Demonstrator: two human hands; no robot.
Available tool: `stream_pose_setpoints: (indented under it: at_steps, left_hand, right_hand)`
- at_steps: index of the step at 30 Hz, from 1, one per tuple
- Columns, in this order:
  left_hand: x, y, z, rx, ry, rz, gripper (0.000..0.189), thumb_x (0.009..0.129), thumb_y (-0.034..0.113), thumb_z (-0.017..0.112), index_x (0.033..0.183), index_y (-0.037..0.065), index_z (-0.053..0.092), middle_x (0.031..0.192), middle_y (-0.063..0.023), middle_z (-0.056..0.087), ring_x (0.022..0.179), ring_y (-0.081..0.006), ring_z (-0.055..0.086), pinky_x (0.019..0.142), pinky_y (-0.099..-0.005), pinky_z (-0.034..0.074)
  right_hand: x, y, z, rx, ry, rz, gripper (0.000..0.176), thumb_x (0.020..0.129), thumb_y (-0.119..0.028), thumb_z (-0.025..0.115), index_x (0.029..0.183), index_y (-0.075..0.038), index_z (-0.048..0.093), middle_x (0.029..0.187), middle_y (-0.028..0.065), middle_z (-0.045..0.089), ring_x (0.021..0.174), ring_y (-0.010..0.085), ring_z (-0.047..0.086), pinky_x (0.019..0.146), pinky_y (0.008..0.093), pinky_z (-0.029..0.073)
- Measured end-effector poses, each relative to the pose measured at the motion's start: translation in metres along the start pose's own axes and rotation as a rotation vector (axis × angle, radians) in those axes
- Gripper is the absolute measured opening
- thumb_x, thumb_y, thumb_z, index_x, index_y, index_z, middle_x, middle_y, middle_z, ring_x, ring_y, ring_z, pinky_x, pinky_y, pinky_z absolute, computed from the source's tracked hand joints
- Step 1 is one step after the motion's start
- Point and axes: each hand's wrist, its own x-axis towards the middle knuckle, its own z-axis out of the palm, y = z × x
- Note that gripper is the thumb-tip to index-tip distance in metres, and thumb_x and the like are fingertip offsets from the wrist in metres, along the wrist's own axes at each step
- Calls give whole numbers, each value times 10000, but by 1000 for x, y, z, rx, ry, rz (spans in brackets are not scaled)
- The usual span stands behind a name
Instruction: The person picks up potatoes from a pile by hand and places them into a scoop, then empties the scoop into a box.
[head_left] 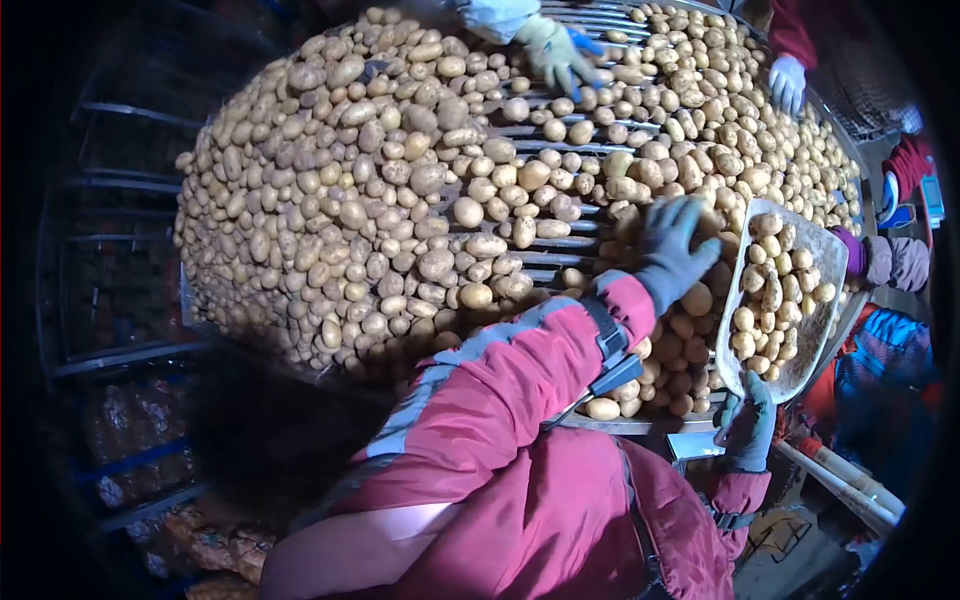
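Atop potatoes [400, 220], left hand [670, 250] spreads; right hand [750, 432] grips scoop [833, 245].

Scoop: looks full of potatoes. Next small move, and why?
Probably tilt the scoop back and lift it off the pile. It is already filled with potatoes, the right hand grips its lower end, and the left hand lies open on the pile beside its rim, so raking more in would likely spill some.

No text, label or number is readable.
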Motion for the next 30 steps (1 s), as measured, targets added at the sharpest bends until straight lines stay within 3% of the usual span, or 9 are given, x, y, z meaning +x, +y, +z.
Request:
stream_pose_setpoints:
  at_steps: [3, 5, 10, 14, 17, 22, 24, 26, 30]
  left_hand:
    - [-14, 32, -46, -60, -387, -76, 672, 897, 457, 718, 1382, 8, 592, 1522, -289, 446, 1461, -463, 378, 1226, -468, 311]
    - [-32, 4, -90, -43, -179, 122, 622, 891, 397, 762, 1361, 17, 621, 1449, -228, 536, 1411, -400, 450, 1205, -463, 345]
    - [-79, -87, -191, 272, -160, -220, 546, 887, 394, 744, 1299, 51, 644, 1237, -165, 630, 1201, -344, 562, 1059, -479, 439]
    - [-116, -111, -220, 1025, -196, -388, 659, 911, 531, 652, 1419, 115, 591, 1182, -132, 648, 1103, -330, 603, 953, -496, 457]
    - [-93, -25, -194, 751, -120, -124, 635, 891, 489, 705, 1435, 186, 585, 1428, -164, 522, 1127, -373, 614, 946, -521, 485]
    - [-73, -19, -203, 418, -217, -108, 407, 899, 242, 762, 1248, 42, 691, 1234, -194, 645, 1167, -367, 623, 1039, -437, 496]
    - [-80, -179, -209, 581, -8, -151, 348, 873, 245, 777, 1125, 19, 697, 1186, -193, 651, 1113, -358, 629, 999, -441, 511]
    - [-63, -199, -239, 629, -6, -190, 395, 865, 297, 779, 1138, 25, 692, 1206, -209, 648, 1104, -382, 637, 981, -461, 518]
    - [-45, -235, -237, 673, -66, -224, 432, 858, 366, 768, 1136, 46, 689, 1139, -205, 673, 1001, -380, 674, 870, -475, 554]
  right_hand:
    - [3, -3, 13, -3, 1, -34, 324, 1009, -358, 599, 1122, -67, 686, 638, 14, 623, 421, 151, 538, 381, 273, 423]
    - [9, 4, 9, 23, -66, -28, 362, 1010, -350, 593, 1201, -55, 680, 719, 16, 675, 429, 135, 538, 389, 267, 427]
    - [8, 6, 28, -20, -246, 61, 345, 998, -285, 626, 1215, -22, 668, 1047, 41, 721, 702, 110, 640, 562, 252, 499]
    - [16, 24, 36, -58, -147, 19, 325, 997, -282, 621, 1172, -14, 675, 991, 45, 711, 659, 108, 629, 530, 252, 491]
    - [14, 14, 45, -194, -241, 73, 334, 1011, -281, 591, 1163, 4, 677, 976, 61, 712, 665, 109, 629, 527, 251, 485]
    - [5, 12, 57, -497, -192, -53, 344, 1023, -300, 553, 1078, 14, 682, 957, 104, 706, 540, 178, 602, 444, 290, 463]
    - [-6, 8, 68, -399, -174, 14, 321, 1009, -301, 568, 1039, 4, 667, 928, 126, 693, 463, 192, 565, 389, 308, 445]
    - [-10, 18, 69, -106, -125, 119, 357, 980, -297, 618, 1043, 53, 638, 628, 91, 606, 360, 198, 514, 326, 287, 386]
    - [-12, 38, 58, -50, -113, 195, 309, 973, -236, 624, 1069, 57, 635, 724, 118, 650, 432, 195, 559, 334, 297, 411]
